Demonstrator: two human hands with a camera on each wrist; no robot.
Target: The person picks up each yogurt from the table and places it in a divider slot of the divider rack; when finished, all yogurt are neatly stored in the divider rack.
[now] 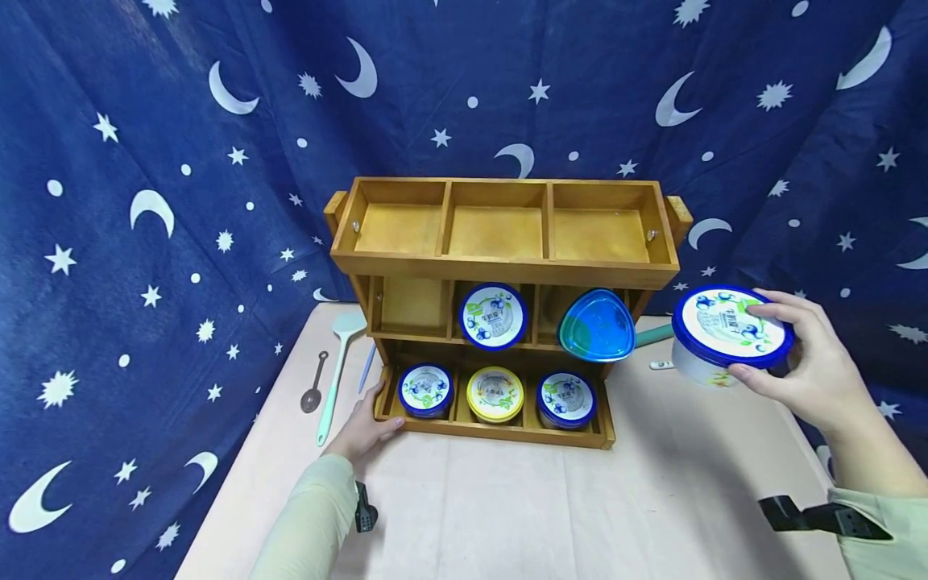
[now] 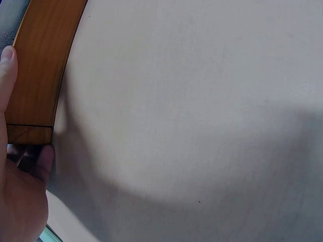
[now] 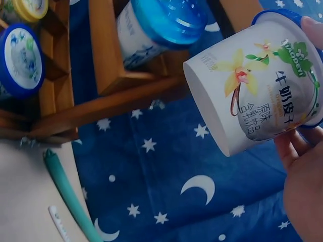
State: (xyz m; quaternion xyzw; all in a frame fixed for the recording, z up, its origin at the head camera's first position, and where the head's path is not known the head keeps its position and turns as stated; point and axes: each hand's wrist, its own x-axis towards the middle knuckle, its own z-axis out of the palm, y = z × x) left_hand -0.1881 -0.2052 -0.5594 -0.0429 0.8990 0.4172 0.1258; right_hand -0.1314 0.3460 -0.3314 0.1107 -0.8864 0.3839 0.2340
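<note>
My right hand [image 1: 819, 370] grips a white paper tub with a blue lid [image 1: 732, 322], raised to the right of a three-tier wooden rack [image 1: 500, 270]. Tilted in the right wrist view, the same tub [image 3: 252, 96] shows a yellow flower print. My left hand [image 1: 362, 427] holds the rack's lower left corner, thumb on its front edge. The bottom tier carries a blue-lidded tub [image 1: 425, 390], a yellow-lidded tub [image 1: 495, 395] and another blue-lidded tub [image 1: 567, 399]. On the middle tier are a blue-lidded tub [image 1: 495, 316] and, right of it, a cup with a clear blue lid [image 1: 598, 325].
Left of the rack lie a pale green spatula [image 1: 335, 379], a brown spoon [image 1: 312, 399] and a thin blue stick [image 1: 367, 368]. To the right, a green handle [image 1: 655, 335] and a small white stick [image 1: 661, 365] lie on the table. A star-patterned blue cloth [image 1: 435, 97] hangs behind.
</note>
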